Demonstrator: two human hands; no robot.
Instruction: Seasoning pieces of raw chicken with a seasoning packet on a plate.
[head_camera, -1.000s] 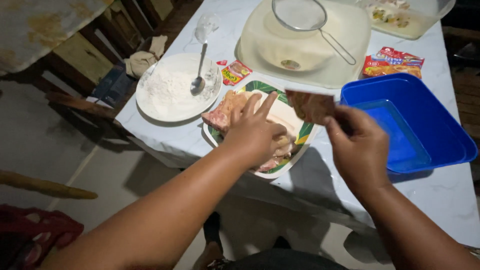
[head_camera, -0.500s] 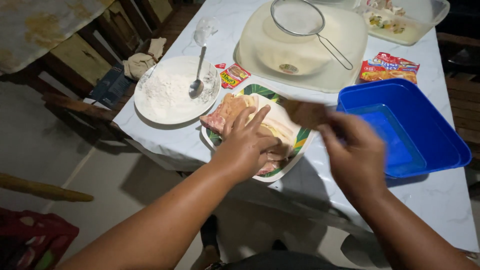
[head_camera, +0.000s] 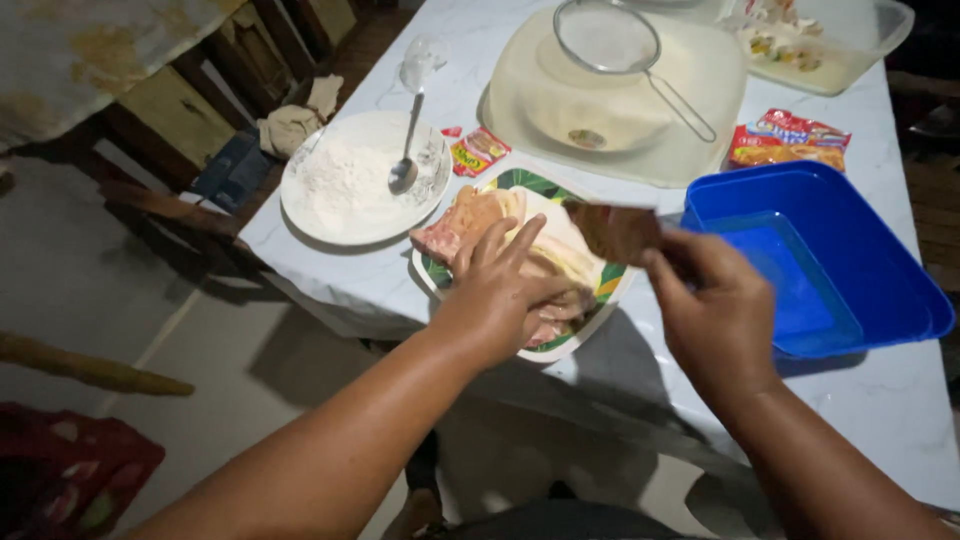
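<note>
My left hand (head_camera: 497, 290) lies flat on raw meat pieces (head_camera: 470, 218) piled on a green-patterned plate (head_camera: 524, 181) at the table's near edge, fingers spread. My right hand (head_camera: 712, 300) pinches a small seasoning packet (head_camera: 615, 230) tilted over the right side of that plate. To the left stands a white plate of flour (head_camera: 352, 180) with a metal spoon (head_camera: 409, 152) resting in it.
A blue plastic tub (head_camera: 830, 250) sits right of the plate. Behind are a pale upturned container (head_camera: 700, 90) with a wire strainer (head_camera: 610, 40), a clear tub with food (head_camera: 850, 40), two more packets (head_camera: 790, 140) (head_camera: 476, 152), and wooden furniture (head_camera: 190, 110) left of the marble table (head_camera: 880, 390).
My left hand has slid slightly nearer over the meat. The packet in my right hand stays over the plate, shifting a little as it is shaken.
</note>
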